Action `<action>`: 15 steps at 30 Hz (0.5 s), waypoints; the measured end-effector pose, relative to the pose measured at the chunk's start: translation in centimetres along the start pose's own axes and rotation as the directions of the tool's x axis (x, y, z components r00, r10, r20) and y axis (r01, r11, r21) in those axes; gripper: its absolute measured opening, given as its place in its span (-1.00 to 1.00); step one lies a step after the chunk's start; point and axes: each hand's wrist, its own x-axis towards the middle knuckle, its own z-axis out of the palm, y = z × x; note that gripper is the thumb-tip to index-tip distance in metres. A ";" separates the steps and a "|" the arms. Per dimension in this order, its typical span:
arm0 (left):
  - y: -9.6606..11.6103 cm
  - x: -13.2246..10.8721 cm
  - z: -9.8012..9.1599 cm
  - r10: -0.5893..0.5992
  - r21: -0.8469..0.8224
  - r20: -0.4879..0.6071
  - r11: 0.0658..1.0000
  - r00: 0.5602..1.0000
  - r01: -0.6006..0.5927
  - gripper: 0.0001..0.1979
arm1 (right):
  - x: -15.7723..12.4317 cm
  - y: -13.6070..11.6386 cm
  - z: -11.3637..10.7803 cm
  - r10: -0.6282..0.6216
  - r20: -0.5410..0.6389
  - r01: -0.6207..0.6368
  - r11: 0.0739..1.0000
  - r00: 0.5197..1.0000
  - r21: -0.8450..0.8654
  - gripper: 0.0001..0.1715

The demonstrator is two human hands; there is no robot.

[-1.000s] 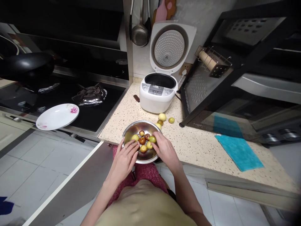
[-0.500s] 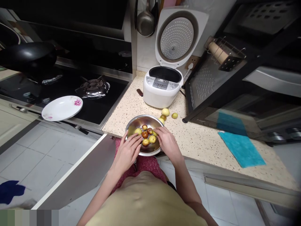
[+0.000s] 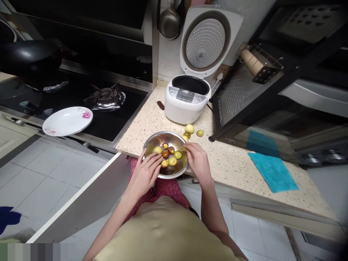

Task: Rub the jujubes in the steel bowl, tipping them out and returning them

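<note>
A steel bowl [image 3: 156, 141] sits at the front edge of the speckled counter [image 3: 231, 163], holding several small green and brown fruits [image 3: 168, 156]. My left hand [image 3: 145, 173] rests on the bowl's near-left rim, its fingers stretched over the fruits. On the bowl's right rim lies my right hand [image 3: 198, 160], with its fingers curled against the edge. Loose fruits [image 3: 189, 128] lie on the counter just behind the bowl.
A white rice cooker [image 3: 187, 99] stands open behind the bowl. A black rack [image 3: 244, 98] fills the right side, with a blue cloth [image 3: 272, 171] on the counter beside it. Left are a gas hob [image 3: 104, 98], a flowered plate [image 3: 67, 121] and a black pan [image 3: 29, 59].
My right hand has drawn back from the fruits to the bowl's right rim. My left hand stays over the fruits. The view has shifted slightly.
</note>
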 end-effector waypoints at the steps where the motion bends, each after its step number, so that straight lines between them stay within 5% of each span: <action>1: 0.0 0.0 0.0 0.002 0.004 0.000 1.000 1.000 -0.002 -0.64 | 0.2 0.6 0.0 0.021 -0.056 -0.021 1.000 0.998 -0.005 -0.58; 5: -0.2 -0.1 0.1 0.015 0.019 -0.005 1.000 1.000 -0.014 -0.64 | 0.7 3.7 0.1 0.117 -0.154 -0.136 0.984 0.981 -0.115 -0.50; 15: -0.5 -0.3 0.4 0.030 0.015 -0.010 0.999 1.000 -0.030 -0.61 | 1.6 8.5 1.2 0.146 -0.075 -0.159 0.961 0.986 -0.225 -0.27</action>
